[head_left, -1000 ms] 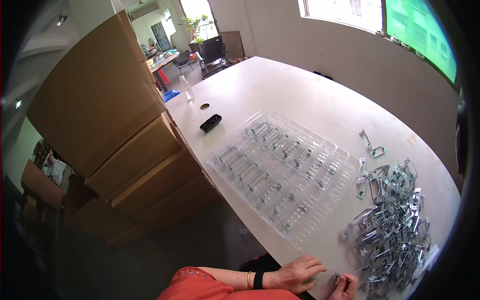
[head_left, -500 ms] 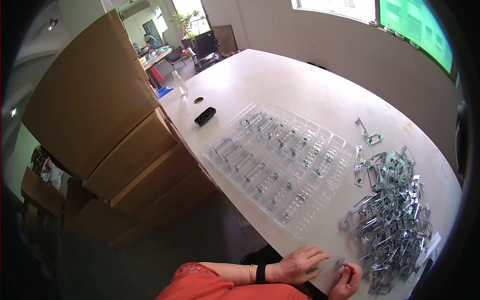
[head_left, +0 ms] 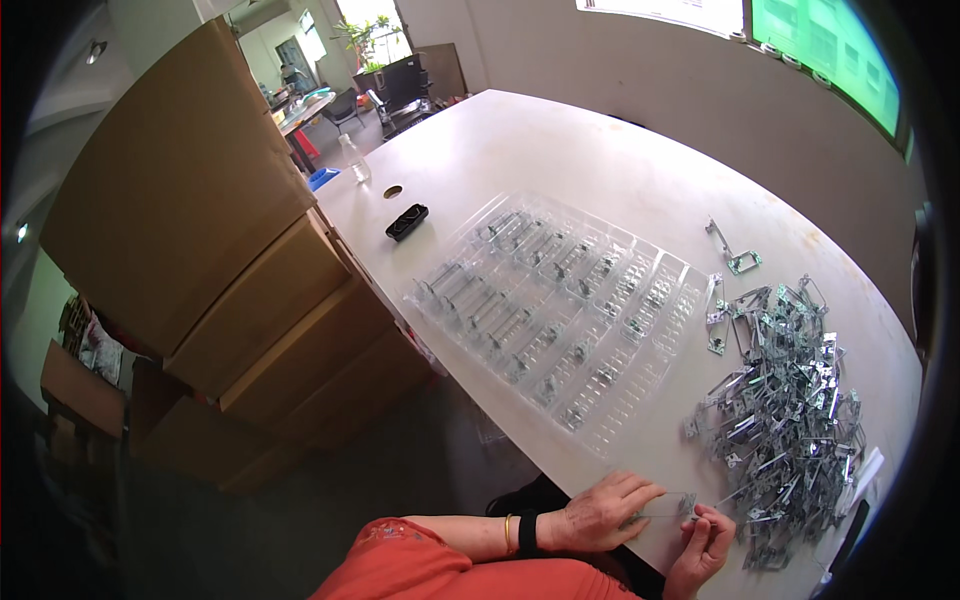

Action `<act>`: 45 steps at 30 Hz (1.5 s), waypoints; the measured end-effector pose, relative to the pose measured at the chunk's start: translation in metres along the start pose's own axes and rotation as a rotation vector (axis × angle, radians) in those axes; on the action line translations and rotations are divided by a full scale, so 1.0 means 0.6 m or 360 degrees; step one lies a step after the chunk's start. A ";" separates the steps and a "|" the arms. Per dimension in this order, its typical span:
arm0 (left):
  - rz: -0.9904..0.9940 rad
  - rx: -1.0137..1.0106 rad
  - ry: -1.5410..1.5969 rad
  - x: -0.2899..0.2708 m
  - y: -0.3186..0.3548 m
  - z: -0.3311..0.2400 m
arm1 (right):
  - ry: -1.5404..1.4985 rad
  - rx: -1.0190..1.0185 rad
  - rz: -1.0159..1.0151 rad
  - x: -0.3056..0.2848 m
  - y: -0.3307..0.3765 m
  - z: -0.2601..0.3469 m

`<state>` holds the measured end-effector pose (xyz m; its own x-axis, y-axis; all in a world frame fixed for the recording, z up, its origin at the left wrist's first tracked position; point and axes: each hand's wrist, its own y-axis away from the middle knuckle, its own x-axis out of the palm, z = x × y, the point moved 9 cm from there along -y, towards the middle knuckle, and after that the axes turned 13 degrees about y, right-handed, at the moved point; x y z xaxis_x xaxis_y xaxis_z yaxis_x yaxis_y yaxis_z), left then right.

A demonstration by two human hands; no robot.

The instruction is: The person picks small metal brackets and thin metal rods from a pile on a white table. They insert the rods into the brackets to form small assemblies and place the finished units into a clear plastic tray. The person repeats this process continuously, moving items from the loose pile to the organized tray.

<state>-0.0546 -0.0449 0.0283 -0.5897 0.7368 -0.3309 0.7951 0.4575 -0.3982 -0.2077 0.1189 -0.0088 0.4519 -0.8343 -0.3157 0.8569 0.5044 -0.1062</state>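
The person is wearing an orange short-sleeved top with a faint pattern at the sleeve (head_left: 400,535). A gold bangle (head_left: 508,534) and a black wristband (head_left: 528,533) are circling the left wrist; both forearms are showing bare.

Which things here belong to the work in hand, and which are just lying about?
In use: left hand and right hand holding a metal clip; pile of clips; clear tray.
Lying about: black case; cardboard boxes; bottle.
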 end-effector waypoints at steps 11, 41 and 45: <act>-0.0016 0.0014 -0.0025 0.000 0.000 0.002 | 0.0142 -0.0281 0.0224 -0.003 -0.001 0.029; 0.0007 0.0096 -0.0160 -0.006 -0.021 -0.012 | 0.0192 -0.0279 0.0031 -0.024 -0.004 0.055; 0.0019 0.0096 -0.0180 -0.007 -0.020 -0.013 | 0.0274 -0.0261 0.0081 -0.014 -0.009 0.054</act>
<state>-0.0606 -0.0499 0.0410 -0.5950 0.6796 -0.4290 0.7943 0.4157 -0.4431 -0.2079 0.1159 0.0249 0.4324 -0.7637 -0.4794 0.7761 0.5859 -0.2333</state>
